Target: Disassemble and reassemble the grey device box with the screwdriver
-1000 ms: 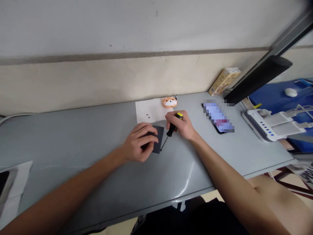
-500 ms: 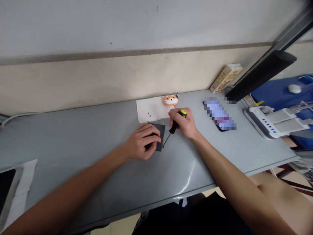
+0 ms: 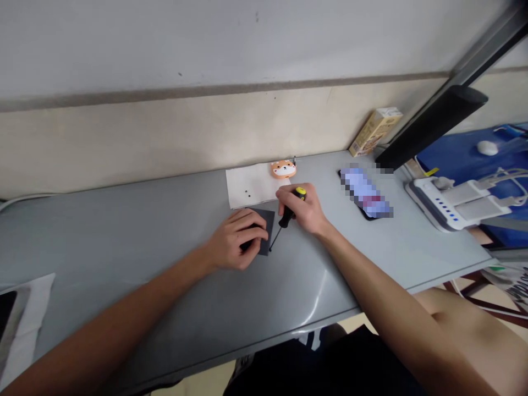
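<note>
A flat, dark grey square piece (image 3: 268, 224) lies on the desk, its left part covered by my left hand (image 3: 236, 240). The fingers of that hand are curled over it, around a darker part that is mostly hidden. My right hand (image 3: 308, 210) is closed on a screwdriver (image 3: 286, 218) with a black and yellow handle, tilted with its shaft pointing down and left. Its tip is at the square's near right corner, where a small dark spot shows; whether it touches cannot be made out. Behind, a few tiny dark bits (image 3: 247, 193), perhaps screws, rest on white paper (image 3: 237, 184).
An orange and white animal-faced case (image 3: 283, 169) sits on the paper's right end. To the right are a phone (image 3: 365, 192), a carton (image 3: 375, 132), a black post (image 3: 433, 126) and a power strip (image 3: 437, 206) with plugs. A dark-screened device (image 3: 6, 313) lies at far left.
The whole view has shifted slightly, so things appear a little further left. Both hands keep their grip, and the screwdriver tip stays by the square's corner.
</note>
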Motion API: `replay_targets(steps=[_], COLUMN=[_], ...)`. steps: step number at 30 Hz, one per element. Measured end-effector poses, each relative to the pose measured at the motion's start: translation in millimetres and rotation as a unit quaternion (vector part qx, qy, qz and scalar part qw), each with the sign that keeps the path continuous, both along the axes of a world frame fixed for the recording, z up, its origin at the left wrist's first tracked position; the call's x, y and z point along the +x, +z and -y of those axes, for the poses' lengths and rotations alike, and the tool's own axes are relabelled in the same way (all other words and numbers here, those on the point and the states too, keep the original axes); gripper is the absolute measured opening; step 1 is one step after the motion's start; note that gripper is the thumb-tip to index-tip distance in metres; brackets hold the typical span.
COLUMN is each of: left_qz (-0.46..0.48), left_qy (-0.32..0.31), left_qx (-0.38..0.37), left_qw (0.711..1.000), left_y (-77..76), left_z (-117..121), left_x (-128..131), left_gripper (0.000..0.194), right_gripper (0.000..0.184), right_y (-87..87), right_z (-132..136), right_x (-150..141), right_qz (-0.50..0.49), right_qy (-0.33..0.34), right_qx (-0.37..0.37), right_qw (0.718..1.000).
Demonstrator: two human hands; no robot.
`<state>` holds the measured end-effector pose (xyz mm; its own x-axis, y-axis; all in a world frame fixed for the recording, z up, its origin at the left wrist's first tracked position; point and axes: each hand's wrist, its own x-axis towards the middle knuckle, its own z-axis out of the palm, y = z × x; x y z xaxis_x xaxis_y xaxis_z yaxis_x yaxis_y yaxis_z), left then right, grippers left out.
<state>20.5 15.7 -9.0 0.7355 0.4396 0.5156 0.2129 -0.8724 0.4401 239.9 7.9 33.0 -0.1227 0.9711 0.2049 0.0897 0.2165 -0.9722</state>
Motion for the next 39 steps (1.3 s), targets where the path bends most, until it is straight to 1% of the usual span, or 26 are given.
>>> replay_targets(steps=[2, 5, 8, 12, 15, 18, 20, 23, 26, 29, 31, 32, 33, 35, 37, 39], left_qz=[-0.002, -0.010, -0.042, -0.059, -0.062, -0.071, -0.069, -0.057, -0.041, -0.008, 0.009, 0.016, 0.023, 0.028, 0.000, -0.047], left_qy=[0.002, -0.006, -0.022, -0.048, -0.051, -0.047, -0.042, -0.030, -0.018, -0.012, -0.006, 0.009, 0.037, 0.126, 0.217, 0.266], left_qx=[-0.005, -0.003, 0.000, 0.026, 0.029, 0.009, -0.005, -0.037, -0.093, -0.137, -0.147, -0.144, -0.136, -0.105, -0.061, -0.017], left_qw=[1.000, 1.000, 0.999, 0.997, 0.996, 0.996, 0.997, 0.997, 0.995, 0.990, 0.989, 0.989, 0.990, 0.986, 0.974, 0.963], left_y=[0.0, 1.9, 4.7, 4.7, 3.2, 3.9, 5.7, 9.2, 11.6, 12.6, 12.8, 12.7, 12.3, 10.5, 7.0, 2.7], left_z=[0, 1, 1, 0, 0, 1, 2, 3, 2, -2, -7, -11, -16, -29, -43, -55], left_x=[0, -1, 0, 0, 0, 0, 1, 1, 2, 2, 1, -1, -3, -10, -19, -29], left_gripper=[0.020, 0.021, 0.026, 0.025, 0.027, 0.034, 0.034, 0.021, 0.007, 0.012, 0.015, 0.016, 0.018, 0.020, 0.022, 0.023], right_gripper=[0.042, 0.042, 0.042, 0.041, 0.041, 0.041, 0.043, 0.044, 0.044, 0.043, 0.042, 0.042, 0.041, 0.039, 0.037, 0.037], right_y=[0.0, 0.6, 1.5, 2.1, 2.5, 2.3, 1.1, -2.3, -6.3, -7.4, -5.9, -4.8, -4.0, -4.6, -10.2, -21.1], right_z=[0, 1, 1, 3, 3, 1, -1, -5, -9, -14, -19, -19, -18, -9, 13, 44], right_x=[0, 0, 0, -2, -2, 2, 5, 9, 11, 13, 15, 16, 17, 19, 22, 25], right_qz=[0.012, 0.005, 0.000, 0.011, 0.006, -0.007, -0.030, -0.086, -0.120, -0.136, -0.151, -0.160, -0.167, -0.177, -0.174, -0.162], right_qy=[0.003, -0.011, -0.007, 0.007, -0.008, -0.033, -0.055, -0.095, -0.122, -0.141, -0.160, -0.175, -0.193, -0.235, -0.271, -0.296], right_qx=[-0.004, 0.007, 0.010, 0.002, 0.005, 0.017, 0.030, 0.037, 0.025, 0.012, 0.006, 0.004, 0.001, -0.007, -0.025, -0.061], right_qw=[1.000, 1.000, 1.000, 1.000, 1.000, 0.999, 0.998, 0.991, 0.985, 0.980, 0.975, 0.972, 0.967, 0.956, 0.946, 0.939])
